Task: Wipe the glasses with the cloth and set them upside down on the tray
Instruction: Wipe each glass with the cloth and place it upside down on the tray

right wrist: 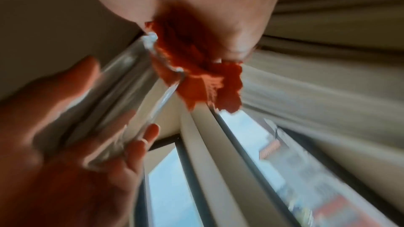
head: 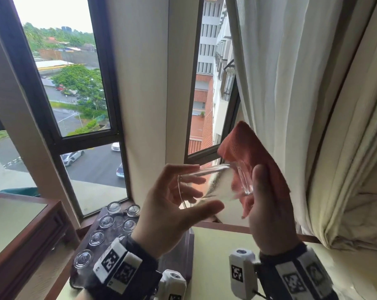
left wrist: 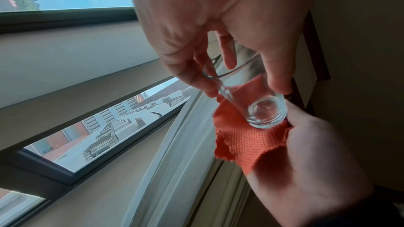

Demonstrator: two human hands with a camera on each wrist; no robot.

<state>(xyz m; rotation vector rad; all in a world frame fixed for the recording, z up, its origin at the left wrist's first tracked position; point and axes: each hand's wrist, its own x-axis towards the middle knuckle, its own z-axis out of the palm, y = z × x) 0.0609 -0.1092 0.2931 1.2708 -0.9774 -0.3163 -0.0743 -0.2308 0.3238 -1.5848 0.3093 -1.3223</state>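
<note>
on the left, upturned glasses (head: 106, 221) are already sitting on the tray (head: 181, 252). the left hand (head: 172, 211) is curling round a glass (head: 215, 187) held up sideways; the right hand (head: 267, 213) is pressing the cloth (head: 252, 152) onto its base. wiping is underway; next is flipping it onto the tray. no readable writing.

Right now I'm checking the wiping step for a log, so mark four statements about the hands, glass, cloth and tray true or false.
1. The left hand holds the clear drinking glass near its rim. True.
2. The orange mesh cloth is in the left hand. False: the right hand holds it against the glass base.
3. The held glass stands upright. False: it lies roughly sideways.
4. Glasses already sit upside down on the dark wooden tray. True.
</note>
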